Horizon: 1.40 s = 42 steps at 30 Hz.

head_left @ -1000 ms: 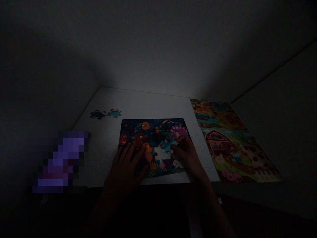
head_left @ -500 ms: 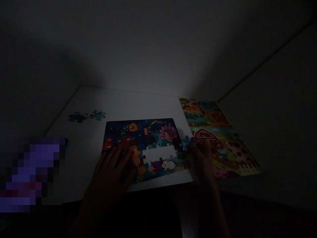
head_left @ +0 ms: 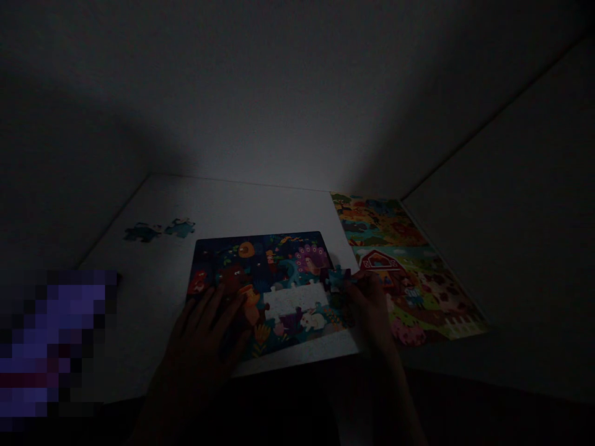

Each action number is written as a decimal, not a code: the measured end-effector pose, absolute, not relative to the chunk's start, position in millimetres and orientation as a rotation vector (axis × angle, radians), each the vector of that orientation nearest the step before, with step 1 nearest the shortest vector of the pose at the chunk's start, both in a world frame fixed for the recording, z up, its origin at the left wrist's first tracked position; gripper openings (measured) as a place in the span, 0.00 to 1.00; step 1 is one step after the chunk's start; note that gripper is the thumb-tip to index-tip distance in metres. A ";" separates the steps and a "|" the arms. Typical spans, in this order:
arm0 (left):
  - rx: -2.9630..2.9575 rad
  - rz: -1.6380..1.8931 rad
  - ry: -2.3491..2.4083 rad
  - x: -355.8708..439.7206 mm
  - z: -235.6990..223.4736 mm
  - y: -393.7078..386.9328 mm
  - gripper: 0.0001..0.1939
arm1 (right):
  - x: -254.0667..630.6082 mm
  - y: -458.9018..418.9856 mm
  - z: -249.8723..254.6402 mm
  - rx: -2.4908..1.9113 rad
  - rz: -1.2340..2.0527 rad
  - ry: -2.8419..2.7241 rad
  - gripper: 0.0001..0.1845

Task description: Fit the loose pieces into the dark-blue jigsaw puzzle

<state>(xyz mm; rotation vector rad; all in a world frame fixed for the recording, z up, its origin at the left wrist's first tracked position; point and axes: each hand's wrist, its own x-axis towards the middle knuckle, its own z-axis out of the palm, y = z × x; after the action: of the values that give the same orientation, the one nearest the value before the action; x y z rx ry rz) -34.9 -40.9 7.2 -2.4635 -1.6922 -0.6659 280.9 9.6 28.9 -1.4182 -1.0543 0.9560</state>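
A dark, colourful animal jigsaw puzzle (head_left: pixel 274 254) lies on the white table, with a white gap in its lower middle where no pieces sit. My left hand (head_left: pixel 204 328) rests flat on the puzzle's lower left, fingers spread. Over the puzzle's right edge, my right hand (head_left: pixel 372 303) pinches a teal puzzle piece (head_left: pixel 338 279) between thumb and fingers, to the right of the gap. Two loose puzzle pieces, a dark blue one (head_left: pixel 142 232) and a light blue one (head_left: pixel 180 228), lie on the table at the far left.
Two bright pictures, a savanna scene (head_left: pixel 372 220) and a farm scene (head_left: pixel 413 291), lie along the table's right side. A blurred-out purple object (head_left: pixel 56 334) is at the left. Walls border the white table (head_left: pixel 260 207); the room is dim.
My right hand has carried the teal piece a little left, over the puzzle's right edge. My left hand keeps its place on the puzzle. The whole view has shifted slightly.
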 end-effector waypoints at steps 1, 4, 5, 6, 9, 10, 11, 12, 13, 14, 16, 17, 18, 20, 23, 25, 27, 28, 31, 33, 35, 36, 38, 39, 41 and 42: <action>-2.456 -0.677 -1.685 -34.9 7.0 -40.5 0.27 | 280.7 9.8 28.9 -1.427 0.951 -1.053 0.16; -2.420 -0.677 -1.662 -34.3 7.8 -41.4 0.27 | 281.0 9.5 32.0 -1.484 0.957 -1.047 0.19; -2.405 -0.664 -1.656 -33.9 8.7 -42.6 0.27 | 281.3 10.1 33.7 -1.509 0.972 -1.049 0.21; -2.390 -0.650 -1.649 -33.6 9.7 -43.9 0.27 | 281.4 11.8 35.6 -1.536 0.987 -1.055 0.23; -2.365 -0.569 -1.682 -33.3 12.4 -47.1 0.27 | 275.8 27.8 41.9 -1.592 1.038 -1.174 0.25; -2.373 -0.560 -1.677 -33.4 13.2 -47.6 0.27 | 269.9 37.3 44.8 -1.583 1.063 -1.254 0.24; -2.370 -0.559 -1.690 -33.6 13.9 -48.2 0.28 | 261.3 48.6 48.1 -1.555 1.099 -1.353 0.23; -2.372 -0.559 -1.716 -33.8 14.6 -48.8 0.29 | 249.9 61.6 51.9 -1.509 1.148 -1.460 0.21; -2.380 -0.567 -1.738 -33.8 15.2 -49.6 0.29 | 236.0 75.9 55.7 -1.455 1.198 -1.556 0.20; -2.391 -0.575 -1.767 -33.6 15.6 -50.4 0.30 | 220.0 91.4 59.2 -1.398 1.246 -1.636 0.19; -2.417 -0.595 -1.804 -32.7 15.7 -52.3 0.31 | 184.2 124.7 64.1 -1.341 1.301 -1.709 0.16; -2.418 -0.612 -1.820 -32.1 15.3 -53.1 0.31 | 165.7 141.5 65.2 -1.341 1.302 -1.732 0.15; -2.411 -0.632 -1.838 -31.5 14.7 -53.8 0.30 | 147.6 157.6 65.8 -1.374 1.285 -1.768 0.14; -2.394 -0.674 -1.864 -30.6 13.7 -54.5 0.30 | 113.7 184.6 66.1 -1.453 1.138 -1.932 0.14; -2.386 -0.717 -1.888 -30.6 14.5 -55.1 0.29 | 69.8 204.8 67.8 -1.573 0.711 -2.210 0.14; -2.381 -0.727 -1.887 -31.0 17.1 -55.6 0.29 | 43.3 203.6 70.0 -1.589 0.493 -2.280 0.16; -2.379 -0.725 -1.871 -31.5 19.9 -56.1 0.29 | 17.2 193.9 71.7 -1.515 0.427 -2.358 0.17; -2.387 -0.720 -1.859 -31.7 21.0 -56.2 0.30 | 4.5 187.2 72.1 -1.465 0.424 -2.423 0.16; -2.413 -0.702 -1.843 -32.2 21.3 -55.5 0.30 | -29.3 166.7 71.7 -1.391 0.430 -2.619 0.23; -2.433 -0.695 -1.835 -32.4 19.4 -54.1 0.31 | -45.5 156.7 71.3 -1.389 0.370 -2.689 0.30; -2.456 -0.683 -1.829 -32.9 16.9 -52.3 0.31 | -56.2 150.7 72.0 -1.352 0.326 -2.724 0.30; -2.469 -0.672 -1.827 -33.3 15.8 -51.4 0.31 | -60.1 148.9 72.8 -1.333 0.325 -2.732 0.28; -2.486 -0.651 -1.823 -34.2 14.2 -50.0 0.31 | -66.6 146.6 74.9 -1.307 0.334 -2.745 0.24; -2.492 -0.648 -1.818 -34.6 13.8 -49.7 0.31 | -70.0 145.7 76.1 -1.313 0.351 -2.748 0.22; -2.500 -0.668 -1.792 -35.1 13.6 -50.0 0.31 | -77.5 143.7 78.1 -1.352 0.415 -2.751 0.23; -2.502 -0.689 -1.777 -35.1 13.8 -50.4 0.31 | -81.5 142.8 79.0 -1.384 0.462 -2.747 0.26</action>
<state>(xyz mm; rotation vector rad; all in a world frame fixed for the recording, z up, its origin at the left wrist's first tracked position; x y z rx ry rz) -35.1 -50.4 13.8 -2.5022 -1.7770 -0.6893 -81.5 142.8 79.0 -1.3842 -2.7474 0.4619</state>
